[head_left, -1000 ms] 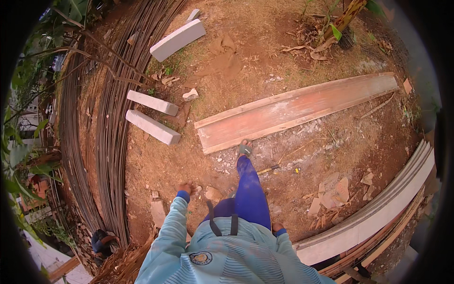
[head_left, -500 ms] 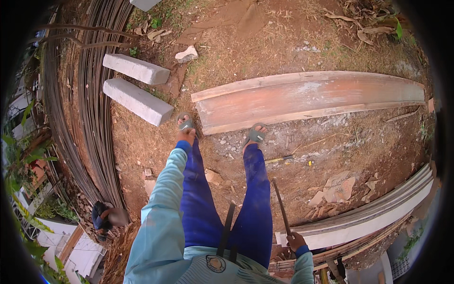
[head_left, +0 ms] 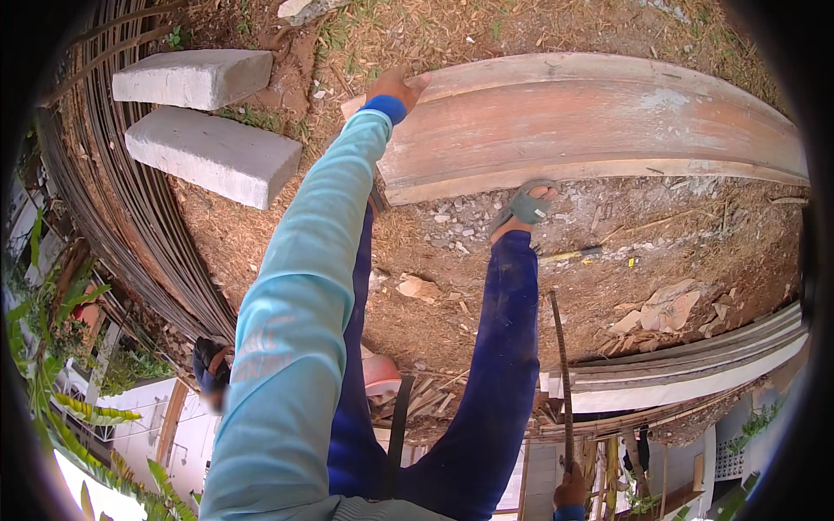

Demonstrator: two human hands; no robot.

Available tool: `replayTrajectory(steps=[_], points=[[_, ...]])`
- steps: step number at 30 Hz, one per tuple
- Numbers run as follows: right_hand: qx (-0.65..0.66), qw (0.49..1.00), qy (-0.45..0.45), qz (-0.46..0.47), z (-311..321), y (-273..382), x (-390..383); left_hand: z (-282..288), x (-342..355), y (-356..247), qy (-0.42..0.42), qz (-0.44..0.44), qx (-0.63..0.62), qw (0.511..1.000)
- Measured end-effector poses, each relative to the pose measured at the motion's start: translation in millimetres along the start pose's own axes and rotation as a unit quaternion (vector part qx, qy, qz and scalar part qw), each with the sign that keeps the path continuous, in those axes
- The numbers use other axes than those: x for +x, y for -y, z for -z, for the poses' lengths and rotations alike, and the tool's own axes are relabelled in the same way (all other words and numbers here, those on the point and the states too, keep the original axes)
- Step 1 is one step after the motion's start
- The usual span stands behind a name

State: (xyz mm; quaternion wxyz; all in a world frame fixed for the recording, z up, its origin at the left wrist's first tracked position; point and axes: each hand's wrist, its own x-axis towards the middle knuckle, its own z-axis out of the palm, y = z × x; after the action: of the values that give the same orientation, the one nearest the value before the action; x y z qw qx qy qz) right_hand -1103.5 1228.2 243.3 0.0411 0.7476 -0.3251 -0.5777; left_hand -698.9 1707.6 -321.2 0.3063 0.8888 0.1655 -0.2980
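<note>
My left hand [head_left: 398, 87] reaches over the far rail at the left end of a long wooden trough-like form [head_left: 539, 122]. One digit stretches out to the right, and its other fingers are partly hidden. I cannot tell whether it touches the rail. At the lower right my right hand [head_left: 570, 491] is closed around the bottom of a long, thin dark bar [head_left: 563, 373], which stands up from the fist. The form lies on the ground with a reddish, worn inner face and pale wooden rails. My sandalled right foot [head_left: 528, 204] is against its near edge.
Two white concrete blocks [head_left: 213, 156] lie left of the form, beside bundled long rods [head_left: 148, 174]. A yellow-and-black tool [head_left: 569, 254] is on the rubble-strewn soil. Stacked planks [head_left: 678, 386] stretch along the right. A person [head_left: 211, 369] is at the lower left.
My left hand has gone from beside my left foot out to the form's far rail. I have bent lower, so the form and blocks look larger. The right hand still holds the bar.
</note>
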Motion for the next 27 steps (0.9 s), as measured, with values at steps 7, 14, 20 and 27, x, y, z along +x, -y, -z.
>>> replayTrajectory(steps=[7,14,20,27], points=[[0.001,0.995,0.067,-0.076,33.8,32.1,11.0,-35.1,45.7,1.4,0.113,-0.047,0.097,0.988],[0.010,0.990,0.097,-0.101,32.8,37.8,21.5,-49.5,61.2,-1.9,0.104,-0.078,0.220,0.967],[0.013,0.988,0.106,-0.110,26.9,41.9,29.1,-46.7,66.1,-14.6,0.157,-0.094,0.241,0.953],[0.014,0.988,0.106,-0.114,29.8,40.6,39.5,-52.3,76.4,-4.2,0.188,-0.036,0.159,0.969]])
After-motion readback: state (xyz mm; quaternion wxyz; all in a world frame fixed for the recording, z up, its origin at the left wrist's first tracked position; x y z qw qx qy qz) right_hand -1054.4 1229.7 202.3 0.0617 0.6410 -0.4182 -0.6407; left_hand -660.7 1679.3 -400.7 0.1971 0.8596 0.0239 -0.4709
